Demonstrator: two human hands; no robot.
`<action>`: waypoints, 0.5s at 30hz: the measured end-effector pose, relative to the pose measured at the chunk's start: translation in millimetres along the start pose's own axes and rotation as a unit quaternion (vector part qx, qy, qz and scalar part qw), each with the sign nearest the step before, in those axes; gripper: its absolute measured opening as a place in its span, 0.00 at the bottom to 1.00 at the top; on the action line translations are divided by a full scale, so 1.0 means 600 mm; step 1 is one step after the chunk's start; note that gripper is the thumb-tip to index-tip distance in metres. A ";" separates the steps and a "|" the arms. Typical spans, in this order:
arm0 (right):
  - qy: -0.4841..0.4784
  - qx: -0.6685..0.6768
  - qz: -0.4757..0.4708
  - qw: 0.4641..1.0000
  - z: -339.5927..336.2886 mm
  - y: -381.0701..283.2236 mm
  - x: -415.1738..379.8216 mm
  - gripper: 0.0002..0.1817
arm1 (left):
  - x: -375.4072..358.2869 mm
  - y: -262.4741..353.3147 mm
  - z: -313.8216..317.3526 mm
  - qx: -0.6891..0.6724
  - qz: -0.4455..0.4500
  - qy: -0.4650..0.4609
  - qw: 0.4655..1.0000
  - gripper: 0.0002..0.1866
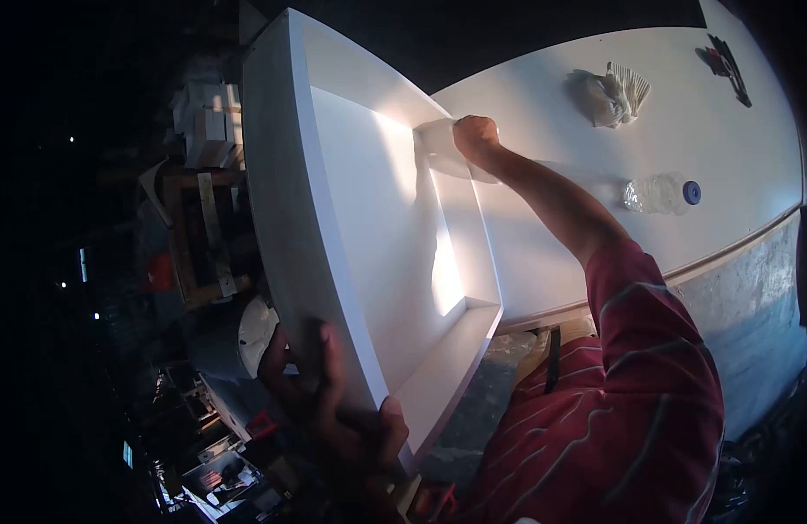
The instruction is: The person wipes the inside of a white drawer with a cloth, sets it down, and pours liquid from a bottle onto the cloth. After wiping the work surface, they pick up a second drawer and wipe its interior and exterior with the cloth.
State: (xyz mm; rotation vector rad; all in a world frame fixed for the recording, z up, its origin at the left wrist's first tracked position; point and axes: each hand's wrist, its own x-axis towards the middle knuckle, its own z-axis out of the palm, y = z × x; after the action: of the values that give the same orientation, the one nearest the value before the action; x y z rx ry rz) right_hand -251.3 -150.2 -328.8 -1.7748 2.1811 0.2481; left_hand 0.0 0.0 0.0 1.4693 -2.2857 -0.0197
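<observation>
A shallow white drawer box (368, 201), open on one side, stands tilted, with its inside facing the table. Around its lower corner is my left hand (333, 384), thumb over the rim and fingers against the dark outer wall, partly smeared by motion. My right hand (477, 138) is closed at the rim of the far wall, its arm stretched out across the white table (552, 244). The fingertips of that hand are hidden. Bright light and shadow fall across the box's inner panel.
A clear plastic bottle (656, 194) with a blue cap lies on the table. Beyond it are a crumpled striped bag (621, 94) and a dark tool (728, 70). Stacked white boxes (213, 127) and a wooden frame (194, 236) stand at left in the dim workshop.
</observation>
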 end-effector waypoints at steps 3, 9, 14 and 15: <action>0.305 0.184 -0.053 0.933 0.005 -0.005 0.008 0.11 | 0.000 0.018 0.005 0.059 0.237 0.109 0.964 0.21; 0.058 0.051 -0.099 0.992 0.022 -0.081 0.073 0.25 | -0.019 -0.035 0.006 0.048 0.111 0.102 0.987 0.21; 0.165 -0.098 -0.155 0.969 0.013 -0.036 0.054 0.15 | -0.009 0.010 -0.002 0.059 0.068 0.009 0.996 0.21; 0.146 -0.121 -0.159 0.969 0.003 -0.022 0.055 0.13 | -0.006 0.020 -0.002 0.079 0.110 0.039 0.990 0.21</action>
State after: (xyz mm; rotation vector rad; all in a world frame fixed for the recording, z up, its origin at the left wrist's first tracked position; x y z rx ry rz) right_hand -244.3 -182.6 -341.3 -2.4000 2.0754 0.1928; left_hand -8.6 8.7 2.9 1.2564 -2.4173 0.2849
